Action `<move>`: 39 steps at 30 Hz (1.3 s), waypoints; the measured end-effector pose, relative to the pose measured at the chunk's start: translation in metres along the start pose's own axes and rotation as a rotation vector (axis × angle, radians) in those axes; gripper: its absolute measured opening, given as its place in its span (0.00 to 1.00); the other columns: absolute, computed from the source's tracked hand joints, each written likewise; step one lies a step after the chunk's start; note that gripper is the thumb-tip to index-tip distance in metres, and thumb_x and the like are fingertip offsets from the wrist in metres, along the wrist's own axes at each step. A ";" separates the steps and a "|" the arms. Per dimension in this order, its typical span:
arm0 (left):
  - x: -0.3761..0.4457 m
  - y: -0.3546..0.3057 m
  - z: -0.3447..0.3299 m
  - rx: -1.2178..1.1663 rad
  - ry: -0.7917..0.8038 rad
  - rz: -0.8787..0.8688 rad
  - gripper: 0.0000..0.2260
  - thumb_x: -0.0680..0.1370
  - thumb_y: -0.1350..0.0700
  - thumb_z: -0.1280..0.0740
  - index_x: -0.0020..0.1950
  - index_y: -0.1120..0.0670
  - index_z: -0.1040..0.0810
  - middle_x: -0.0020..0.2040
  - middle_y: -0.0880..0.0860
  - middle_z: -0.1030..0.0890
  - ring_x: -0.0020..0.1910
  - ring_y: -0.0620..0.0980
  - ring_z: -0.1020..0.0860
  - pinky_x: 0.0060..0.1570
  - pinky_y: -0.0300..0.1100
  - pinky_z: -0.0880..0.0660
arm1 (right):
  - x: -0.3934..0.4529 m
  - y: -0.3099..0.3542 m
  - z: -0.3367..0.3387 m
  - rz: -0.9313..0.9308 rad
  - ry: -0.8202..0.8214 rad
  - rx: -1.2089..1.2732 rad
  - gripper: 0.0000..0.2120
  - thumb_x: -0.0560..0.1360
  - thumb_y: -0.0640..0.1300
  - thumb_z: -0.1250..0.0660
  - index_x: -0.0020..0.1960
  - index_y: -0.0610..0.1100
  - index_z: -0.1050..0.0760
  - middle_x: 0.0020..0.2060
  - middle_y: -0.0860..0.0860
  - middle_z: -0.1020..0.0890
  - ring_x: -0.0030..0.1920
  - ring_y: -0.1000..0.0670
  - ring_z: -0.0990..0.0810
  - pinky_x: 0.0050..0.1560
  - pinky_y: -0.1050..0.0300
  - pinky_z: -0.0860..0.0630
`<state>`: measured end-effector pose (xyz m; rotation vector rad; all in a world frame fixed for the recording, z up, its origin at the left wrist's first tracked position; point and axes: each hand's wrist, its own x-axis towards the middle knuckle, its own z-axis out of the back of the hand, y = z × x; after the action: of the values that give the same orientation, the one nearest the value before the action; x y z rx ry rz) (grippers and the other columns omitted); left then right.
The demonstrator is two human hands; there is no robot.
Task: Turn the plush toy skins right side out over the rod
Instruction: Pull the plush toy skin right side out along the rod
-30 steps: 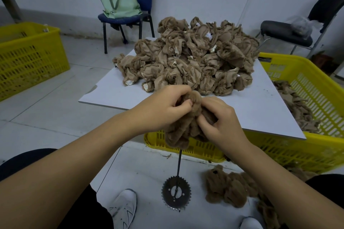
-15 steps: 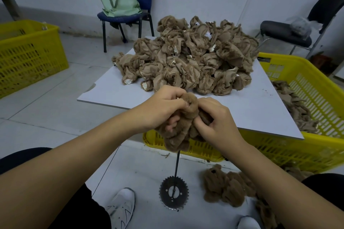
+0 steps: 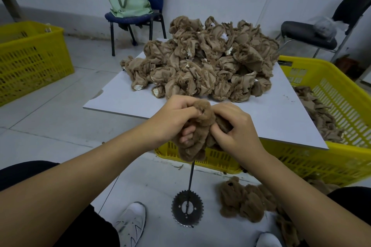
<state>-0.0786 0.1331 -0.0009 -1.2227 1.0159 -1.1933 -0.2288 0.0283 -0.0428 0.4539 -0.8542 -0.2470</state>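
Both hands on one skin here: my left hand (image 3: 172,120) has its grip curled round the near side of the plush skin (image 3: 197,136), fingers tucked into the folds, and my right hand (image 3: 234,128) pinches the fabric on the other side, thumb pressed in, so both grips are closed on the same bunched brown fur. The skin sits over the top of the rod (image 3: 190,178), which drops straight down below my grips to the toothed sprocket base (image 3: 187,209) on the floor between my shoes. Furry side is showing across most of what I hold, so I judge this one is well into the turning, with the last of it being worked down the rod. Next move, as I read it, calls for both grips to drag the fabric downward evenly while the rod tip pushes the inside out, without tilting the base. Beyond my grips, on the white surface (image 3: 281,118), waits the heap of inside-out skins (image 3: 202,60), pale backing outward. Below my right grip, on the floor, lie finished furry skins (image 3: 245,198), and the yellow crate (image 3: 341,162) to the right of that grip holds more
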 end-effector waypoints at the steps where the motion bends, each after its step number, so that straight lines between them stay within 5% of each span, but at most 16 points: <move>1: 0.000 0.001 0.000 -0.003 0.002 -0.001 0.10 0.81 0.68 0.44 0.42 0.63 0.29 0.22 0.55 0.35 0.20 0.51 0.36 0.28 0.46 0.37 | 0.000 0.000 -0.001 -0.004 0.002 0.000 0.09 0.75 0.36 0.32 0.53 0.42 0.18 0.44 0.51 0.17 0.46 0.51 0.22 0.47 0.46 0.24; 17: 0.003 0.019 -0.001 -0.234 0.049 0.019 0.15 0.76 0.57 0.37 0.29 0.53 0.31 0.22 0.54 0.36 0.19 0.51 0.35 0.28 0.44 0.28 | -0.002 -0.002 -0.007 -0.083 0.015 0.090 0.09 0.73 0.30 0.31 0.51 0.39 0.18 0.43 0.48 0.17 0.45 0.48 0.22 0.47 0.47 0.25; 23: 0.000 0.028 0.001 -0.319 0.144 0.027 0.15 0.79 0.55 0.37 0.32 0.53 0.30 0.23 0.54 0.36 0.19 0.50 0.35 0.28 0.43 0.26 | -0.009 0.004 -0.014 -0.098 0.023 0.124 0.11 0.69 0.29 0.34 0.47 0.38 0.18 0.39 0.48 0.18 0.43 0.47 0.23 0.44 0.47 0.26; 28: -0.002 0.031 -0.001 -0.106 0.121 0.001 0.12 0.83 0.49 0.39 0.43 0.54 0.28 0.24 0.54 0.34 0.21 0.51 0.36 0.28 0.45 0.25 | -0.012 -0.002 -0.020 -0.187 0.023 0.146 0.08 0.71 0.29 0.34 0.46 0.38 0.19 0.36 0.49 0.21 0.40 0.46 0.24 0.41 0.43 0.26; 33: -0.001 0.014 0.012 0.310 0.050 -0.174 0.07 0.84 0.55 0.38 0.60 0.49 0.24 0.33 0.55 0.25 0.29 0.49 0.28 0.28 0.44 0.27 | -0.013 -0.008 -0.020 -0.225 0.072 0.095 0.08 0.74 0.30 0.34 0.48 0.40 0.19 0.37 0.47 0.20 0.41 0.45 0.24 0.44 0.37 0.27; 36: -0.002 0.002 0.015 0.392 0.058 -0.225 0.06 0.83 0.58 0.35 0.57 0.53 0.20 0.46 0.54 0.18 0.37 0.51 0.22 0.35 0.54 0.22 | -0.014 -0.002 -0.017 -0.272 0.066 0.113 0.11 0.74 0.32 0.36 0.49 0.43 0.18 0.39 0.53 0.19 0.45 0.47 0.23 0.50 0.35 0.27; 39: -0.006 0.000 0.011 0.364 0.006 -0.263 0.04 0.81 0.63 0.33 0.54 0.56 0.20 0.46 0.58 0.19 0.36 0.49 0.21 0.34 0.49 0.19 | -0.008 0.008 -0.011 -0.261 0.035 0.119 0.12 0.73 0.36 0.38 0.50 0.46 0.18 0.41 0.59 0.18 0.48 0.50 0.22 0.53 0.34 0.28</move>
<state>-0.0687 0.1402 0.0000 -1.0820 0.6157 -1.5111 -0.2252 0.0419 -0.0505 0.6802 -0.7770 -0.4284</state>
